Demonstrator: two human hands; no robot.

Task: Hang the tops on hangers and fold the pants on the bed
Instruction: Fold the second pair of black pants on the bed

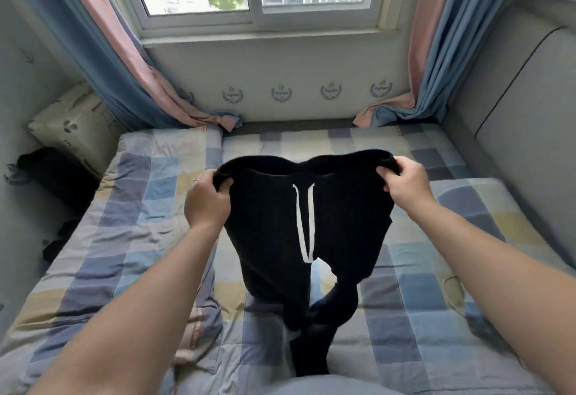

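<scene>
A pair of black pants (268,226) with a white drawstring (304,223) hangs in the air over the bed (124,207). My left hand (207,199) grips the left end of the waistband. My right hand (405,181) grips the right end, so the waist is stretched wide between them. The legs dangle down, and their lower ends lie twisted on the checked quilt near me.
A pillow (73,126) sits at the bed's far left corner with dark clothing (53,170) heaped beside it. Curtains (131,76) hang at both sides of the window and touch the mattress. A padded headboard (523,120) runs along the right.
</scene>
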